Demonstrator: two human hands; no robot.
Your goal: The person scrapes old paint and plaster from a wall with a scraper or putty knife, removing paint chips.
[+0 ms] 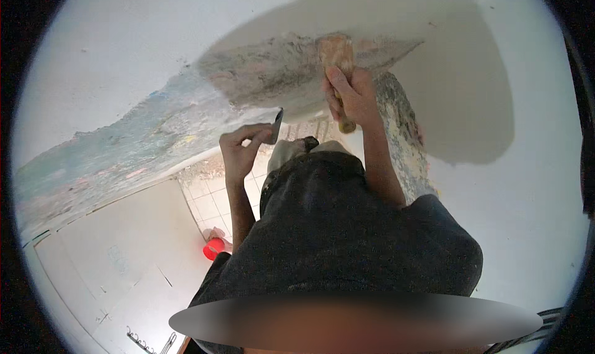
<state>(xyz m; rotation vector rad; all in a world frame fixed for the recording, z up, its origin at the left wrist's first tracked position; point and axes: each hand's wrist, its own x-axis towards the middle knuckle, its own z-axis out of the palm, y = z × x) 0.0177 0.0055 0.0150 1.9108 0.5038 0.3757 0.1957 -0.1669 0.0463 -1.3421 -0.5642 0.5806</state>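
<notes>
In my right hand (pixel 355 94) is a wooden-handled tool (pixel 338 52) with a broad flat brown head; I cannot tell whether it is a brush or a scraper. Its head is over a rough, stripped band (pixel 274 68) of the wall, where bare grey and pinkish plaster shows. Whether it touches the wall is unclear. My left hand (pixel 241 145) pinches a thin dark flat blade (pixel 277 124) between thumb and fingers, lower and to the left, held apart from the other tool.
White painted wall (pixel 506 205) surrounds the stripped band, and a second stripped patch (pixel 399 117) runs down at right. Crumbled debris (pixel 204 170) lies along the wall's foot on the tiled floor (pixel 209 205). A red container (pixel 214 249) and a pale door-like panel (pixel 121 242) are at left.
</notes>
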